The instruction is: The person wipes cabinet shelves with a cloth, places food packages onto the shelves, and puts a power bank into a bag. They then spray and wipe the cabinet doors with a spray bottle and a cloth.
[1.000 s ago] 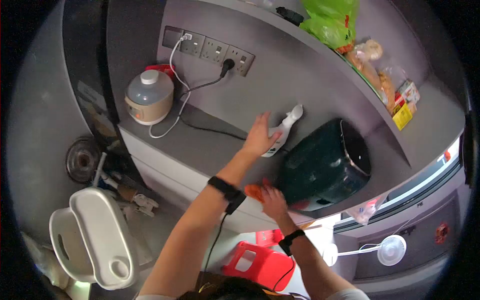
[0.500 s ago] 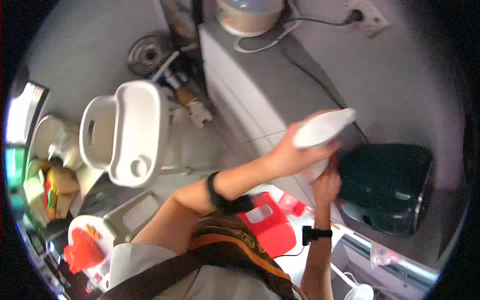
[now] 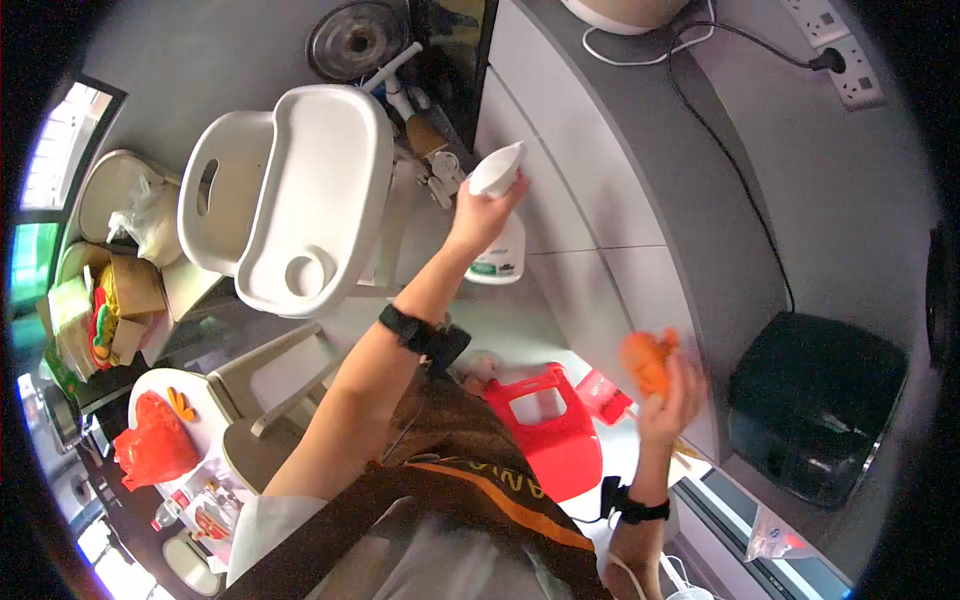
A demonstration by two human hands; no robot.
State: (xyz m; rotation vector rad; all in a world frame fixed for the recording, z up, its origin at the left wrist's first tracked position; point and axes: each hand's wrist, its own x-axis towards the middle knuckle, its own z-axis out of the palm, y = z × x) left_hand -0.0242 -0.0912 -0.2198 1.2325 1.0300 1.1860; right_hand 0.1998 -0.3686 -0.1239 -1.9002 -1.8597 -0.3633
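Observation:
A white spray bottle (image 3: 497, 250) hangs upright from my left hand (image 3: 480, 215), whose fingers wrap round its neck just below the white spray head. To the right, my right hand (image 3: 675, 400) grips a crumpled orange cloth (image 3: 650, 362), slightly blurred, in front of the white cabinet fronts. Left of the bottle stands a white high chair with a tray (image 3: 325, 190). The dark green appliance (image 3: 815, 400) sits on the grey counter (image 3: 690, 190), right of my right hand.
A red plastic stool (image 3: 555, 440) is on the floor below. A black cable (image 3: 735, 150) runs along the counter to a wall socket (image 3: 858, 80). At the left, a round white table (image 3: 205, 420) holds a red bag (image 3: 158, 440). A fan-like disc (image 3: 355, 42) stands behind the high chair.
The view has swung left and down. My left hand has taken hold of the spray bottle and lifted it off the counter. My right hand has moved away from the dark appliance with the orange cloth.

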